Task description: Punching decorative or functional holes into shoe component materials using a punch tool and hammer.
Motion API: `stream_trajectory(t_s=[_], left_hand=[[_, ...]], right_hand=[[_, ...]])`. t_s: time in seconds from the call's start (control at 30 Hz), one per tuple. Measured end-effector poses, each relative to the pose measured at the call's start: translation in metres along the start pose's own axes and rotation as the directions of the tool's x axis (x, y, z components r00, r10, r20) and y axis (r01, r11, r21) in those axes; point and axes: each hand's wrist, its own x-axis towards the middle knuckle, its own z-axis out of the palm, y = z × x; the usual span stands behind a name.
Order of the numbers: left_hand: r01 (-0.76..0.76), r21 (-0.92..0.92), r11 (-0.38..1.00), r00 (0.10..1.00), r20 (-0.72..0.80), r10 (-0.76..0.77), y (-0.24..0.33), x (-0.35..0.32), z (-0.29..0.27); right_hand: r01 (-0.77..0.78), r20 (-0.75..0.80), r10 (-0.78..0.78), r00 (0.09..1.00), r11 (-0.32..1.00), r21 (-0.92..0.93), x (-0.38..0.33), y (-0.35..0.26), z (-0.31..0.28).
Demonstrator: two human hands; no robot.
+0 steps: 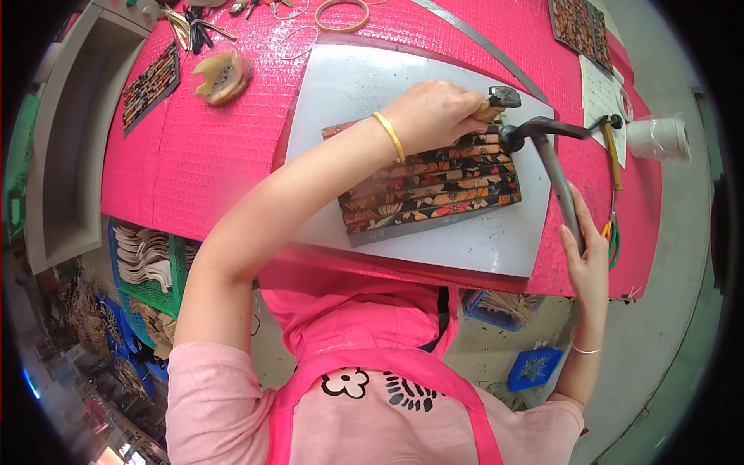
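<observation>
My left hand (442,112) is closed around a short tool (505,97) with a tan part below a dark metal head, over the upper right of a floral-patterned panel (442,194). That panel is black, red and orange, ridged in strips, with a grey lower edge. It lies on a white board (473,244). My right hand (589,248) grips the grey handle of a hammer (559,178). Its black, curved head (542,128) is beside the left hand's tool; I cannot tell whether they touch. The working tip of the left tool is hidden.
A pink-covered table (201,170) carries another patterned piece (151,85), a cut-open tub (221,77), a wooden ring (341,14) and a long metal ruler (480,45). Scissors (611,236), a wooden-handled hammer (614,159) and a white spool (657,139) sit at right.
</observation>
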Motion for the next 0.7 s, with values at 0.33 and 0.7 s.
stream_trajectory(t_s=[0.33,0.7], left_hand=[[0.242,-0.285,0.928,0.967,-0.01,-0.255,0.005,-0.003,-0.012],[0.134,-0.133,0.982,0.991,0.0,-0.135,-0.003,-0.004,0.002]], right_hand=[[0.103,-0.046,-0.097,0.994,0.978,0.181,0.002,0.047,0.015],[0.045,-0.015,-0.042,0.999,0.977,0.208,-0.007,0.083,0.019]])
